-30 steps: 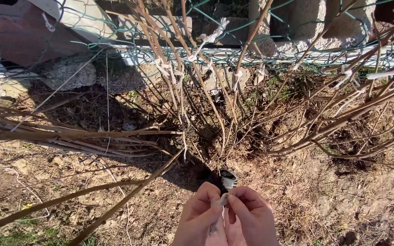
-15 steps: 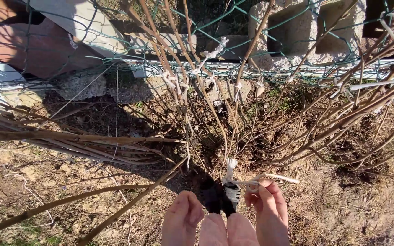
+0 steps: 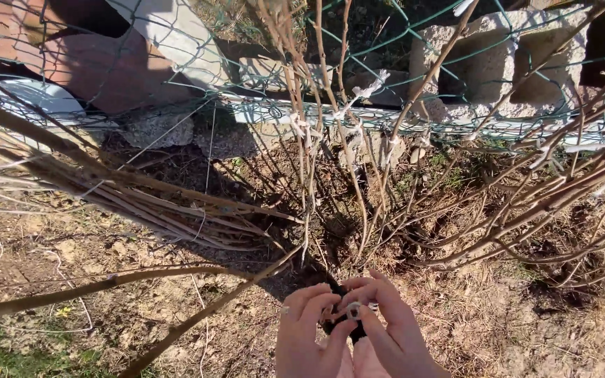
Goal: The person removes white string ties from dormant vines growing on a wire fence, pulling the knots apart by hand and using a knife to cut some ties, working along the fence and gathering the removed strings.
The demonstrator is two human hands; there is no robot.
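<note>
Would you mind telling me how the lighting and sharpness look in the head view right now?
Head view: hard, low sunlight; the bare canes throw dark shadows across the dry soil; the left hand and right hand are brightly lit and slightly soft; the concrete block and wire fence stay fairly sharp; straight lines bend near the edges.

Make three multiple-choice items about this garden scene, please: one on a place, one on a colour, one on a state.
1. Where are the hands?
A. low in the middle, before the bush
B. on the fence
C. on the concrete block

2. What colour is the fence mesh?
A. red
B. green
C. yellow

3. How are the canes?
A. bare
B. full of leaves
C. in flower

Answers:
1 A: the left hand and right hand meet low around a small dark object.
2 B: the wire mesh is green.
3 A: the canes show no leaves.
</note>
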